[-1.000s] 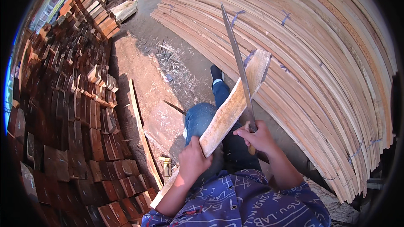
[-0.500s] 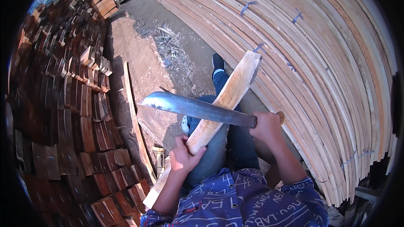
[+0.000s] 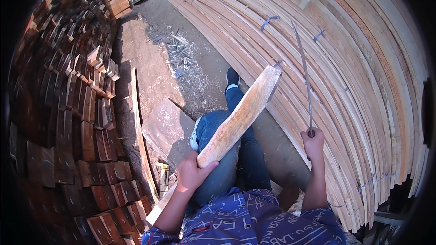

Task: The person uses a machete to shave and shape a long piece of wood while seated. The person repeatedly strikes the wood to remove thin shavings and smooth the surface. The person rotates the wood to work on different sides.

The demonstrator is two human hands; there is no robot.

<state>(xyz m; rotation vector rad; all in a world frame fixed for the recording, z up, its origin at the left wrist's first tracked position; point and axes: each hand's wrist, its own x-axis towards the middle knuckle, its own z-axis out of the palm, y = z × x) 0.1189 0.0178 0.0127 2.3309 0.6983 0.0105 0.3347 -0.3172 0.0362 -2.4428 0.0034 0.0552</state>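
My left hand (image 3: 191, 172) is closed around a pale wooden board (image 3: 240, 113), which slants across my lap from lower left to upper right. Its far end has a squared cut, and bark-coloured patches mark its upper face. The near end passes below my left forearm. Off to the right, my right hand (image 3: 312, 144) grips a machete (image 3: 305, 72) by its handle. The blade points up and away, seen almost edge-on, apart from the board. Most of the handle is hidden in my fist.
Stacked reddish-brown wood blocks (image 3: 91, 154) fill the left side. Long bundled planks (image 3: 254, 36), tied with blue strips, lie along the right. A thin wood strip (image 3: 137, 127) rests on the ground, with wood shavings (image 3: 184, 56) farther ahead.
My right hand has moved right and swung the machete from lying across the board to pointing upward, away from it. My left hand has shifted slightly left and lower, still holding the board.
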